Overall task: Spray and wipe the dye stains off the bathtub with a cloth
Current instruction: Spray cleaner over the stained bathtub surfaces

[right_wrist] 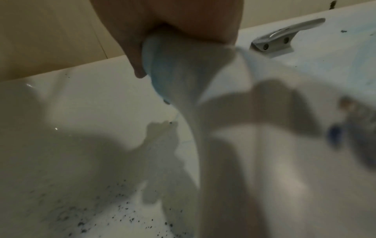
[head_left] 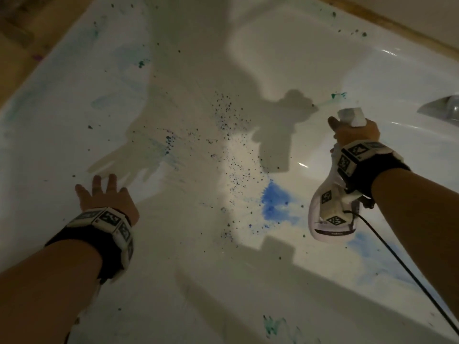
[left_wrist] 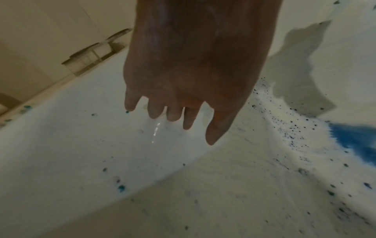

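The white bathtub (head_left: pixel 74 108) fills the head view and is marked with dye. A bright blue smear (head_left: pixel 274 199) lies on its floor at the right, dark speckles (head_left: pixel 226 112) run down the middle, and small green blotches (head_left: pixel 141 63) dot the left wall. My left hand (head_left: pixel 101 189) is spread, fingers straight, over the left side and holds nothing (left_wrist: pixel 183 80). My right hand (head_left: pixel 352 135) grips the neck of a white spray bottle (head_left: pixel 330 214) above the blue smear, nozzle pointing away from me. In the right wrist view the bottle (right_wrist: pixel 183 80) hangs blurred below the hand. No cloth is in view.
A chrome grab handle (head_left: pixel 442 108) is fixed to the tub's right rim (right_wrist: pixel 284 37). A black cable (head_left: pixel 402 266) trails from my right wrist across the lower right. A tan wall edge borders the tub at the top right, and more green scribbles mark the near wall (head_left: pixel 273 326).
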A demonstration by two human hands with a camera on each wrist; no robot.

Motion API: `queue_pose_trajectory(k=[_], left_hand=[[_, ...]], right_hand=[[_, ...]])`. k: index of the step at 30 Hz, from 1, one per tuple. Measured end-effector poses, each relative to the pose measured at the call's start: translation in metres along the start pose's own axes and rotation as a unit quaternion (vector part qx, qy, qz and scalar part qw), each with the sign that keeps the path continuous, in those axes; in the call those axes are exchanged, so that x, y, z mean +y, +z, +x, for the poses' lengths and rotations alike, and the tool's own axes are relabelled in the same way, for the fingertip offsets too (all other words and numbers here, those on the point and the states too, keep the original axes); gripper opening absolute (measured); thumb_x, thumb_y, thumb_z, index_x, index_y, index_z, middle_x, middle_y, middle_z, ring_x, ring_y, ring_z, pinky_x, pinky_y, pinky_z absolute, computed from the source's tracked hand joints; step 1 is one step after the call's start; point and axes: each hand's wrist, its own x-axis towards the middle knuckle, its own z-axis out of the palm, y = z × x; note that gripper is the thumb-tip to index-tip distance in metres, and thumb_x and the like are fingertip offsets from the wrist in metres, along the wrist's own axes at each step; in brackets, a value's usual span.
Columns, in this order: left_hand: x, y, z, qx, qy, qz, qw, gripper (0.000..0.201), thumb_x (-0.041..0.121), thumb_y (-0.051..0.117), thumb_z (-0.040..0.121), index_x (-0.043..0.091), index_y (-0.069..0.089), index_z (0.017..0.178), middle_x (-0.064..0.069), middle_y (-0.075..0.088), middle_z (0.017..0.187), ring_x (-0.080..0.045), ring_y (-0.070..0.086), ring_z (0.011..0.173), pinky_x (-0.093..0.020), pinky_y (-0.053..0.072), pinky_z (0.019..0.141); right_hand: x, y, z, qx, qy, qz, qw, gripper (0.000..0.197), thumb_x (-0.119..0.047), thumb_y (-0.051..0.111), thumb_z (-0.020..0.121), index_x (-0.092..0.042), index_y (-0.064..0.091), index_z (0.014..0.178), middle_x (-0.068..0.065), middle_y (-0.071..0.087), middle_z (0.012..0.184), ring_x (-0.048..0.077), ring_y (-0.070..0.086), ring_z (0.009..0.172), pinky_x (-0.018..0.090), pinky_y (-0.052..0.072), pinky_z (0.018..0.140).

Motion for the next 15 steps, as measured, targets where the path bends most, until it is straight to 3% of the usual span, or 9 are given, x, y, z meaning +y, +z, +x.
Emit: queue_pose_trajectory(k=[3,6,8,10,12,14,15], left_hand=[[0.003,-0.003,-0.004,0.025,-0.002,-0.017,1.000,0.061,0.042,0.024,0.098,0.020,0.002,0.151,-0.005,-0.008,0.157,-0.029,-0.003,0.145,-0.051,0.002,0.116],[0.012,-0.011,-0.013,0.110,0.036,-0.059,0.992,0.054,0.033,0.032,0.097,0.016,0.018,0.147,-0.007,0.028,0.151,-0.024,0.026,0.139,-0.041,0.016,0.115],[0.022,-0.018,-0.019,0.152,0.091,-0.115,0.978,0.048,0.027,0.035,0.097,0.019,0.027,0.143,-0.006,0.048,0.136,-0.024,0.046,0.124,-0.034,0.032,0.104],[0.034,-0.022,-0.024,0.174,0.133,-0.183,0.958,0.044,0.023,0.038,0.096,0.021,0.034,0.139,-0.006,0.054,0.129,-0.025,0.053,0.114,-0.033,0.042,0.094],[0.045,-0.024,-0.029,0.187,0.155,-0.233,0.942,0.040,0.022,0.041,0.095,0.021,0.041,0.135,-0.005,0.058,0.124,-0.025,0.056,0.109,-0.033,0.046,0.088],[0.054,-0.022,-0.034,0.193,0.174,-0.253,0.932,0.038,0.021,0.043,0.094,0.021,0.045,0.132,-0.004,0.060,0.121,-0.025,0.057,0.106,-0.033,0.047,0.086],[0.058,-0.021,-0.038,0.194,0.185,-0.258,0.928,0.037,0.021,0.043,0.094,0.021,0.045,0.131,-0.004,0.060,0.120,-0.024,0.057,0.105,-0.033,0.047,0.087]], right_hand=[[0.004,-0.001,-0.002,0.001,-0.018,-0.004,1.000,0.030,-0.036,0.068,0.080,-0.019,0.062,0.105,0.012,0.067,0.098,0.032,0.065,0.086,0.046,0.054,0.082],[0.009,0.001,-0.008,0.009,-0.015,0.000,1.000,0.025,-0.030,0.068,0.078,-0.016,0.064,0.097,0.011,0.064,0.084,0.027,0.061,0.073,0.045,0.056,0.076],[0.015,0.003,-0.011,0.000,0.007,0.013,1.000,0.033,-0.029,0.071,0.075,-0.010,0.065,0.102,0.009,0.064,0.081,0.025,0.061,0.069,0.045,0.057,0.074],[0.023,0.005,-0.011,-0.038,0.025,0.021,0.999,0.039,-0.029,0.072,0.078,-0.007,0.064,0.109,0.008,0.063,0.080,0.022,0.057,0.059,0.034,0.059,0.062],[0.026,0.008,-0.017,-0.093,0.025,0.012,0.995,0.038,-0.028,0.070,0.082,-0.015,0.061,0.117,0.008,0.063,0.085,0.019,0.052,0.052,0.020,0.050,0.042],[0.028,0.012,-0.024,-0.102,0.015,0.006,0.995,0.036,-0.030,0.069,0.082,-0.015,0.061,0.114,0.009,0.063,0.081,0.019,0.052,0.053,0.016,0.047,0.040],[0.030,0.013,-0.027,-0.093,0.014,-0.004,0.996,0.035,-0.032,0.070,0.081,-0.012,0.063,0.108,0.008,0.063,0.079,0.020,0.054,0.056,0.018,0.050,0.047]])
